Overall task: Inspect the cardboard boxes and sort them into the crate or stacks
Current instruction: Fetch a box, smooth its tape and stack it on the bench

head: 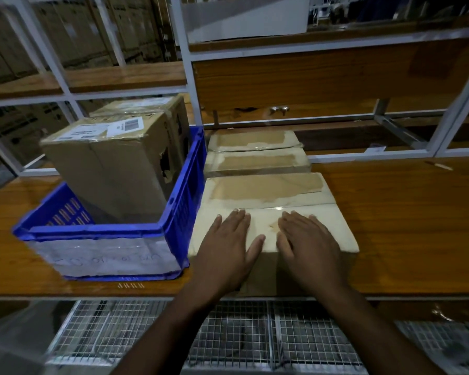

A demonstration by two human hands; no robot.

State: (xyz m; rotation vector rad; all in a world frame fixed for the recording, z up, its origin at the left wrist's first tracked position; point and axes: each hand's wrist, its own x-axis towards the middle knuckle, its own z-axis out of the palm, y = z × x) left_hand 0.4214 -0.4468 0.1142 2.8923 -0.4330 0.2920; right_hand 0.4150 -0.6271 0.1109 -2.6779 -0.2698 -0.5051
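The wooden bench [406, 212] carries everything, and the blue crate [184, 190] is the biggest thing on it, sitting just to the left of both hands. Two tall cardboard boxes stand in it: the labelled box [106, 169] nearer, torn along its right edge, and a second box [157, 106] behind it.

Under the hands lies the near box [268, 193], a broad, flat carton touching the crate's right wall. Beyond the fingertips, two more flat boxes [255, 150] sit one behind the other, the start of a stack or row.

The left hand [228, 250] and right hand [306, 244] both rest flat on the lid's near half, fingers straight and spread, gripping nothing. The thumbs hang over the front edge.

Judging by its look, the carton is stiff but not strong: the top skin is peeled where tape came off, and clear tape crosses the seam just ahead of the fingers. That taped, glossy surface probably offers poor friction. Weight cannot be told. A palm on each short side, out beyond where the hands now lie, would likely hold better than pressing the lid.
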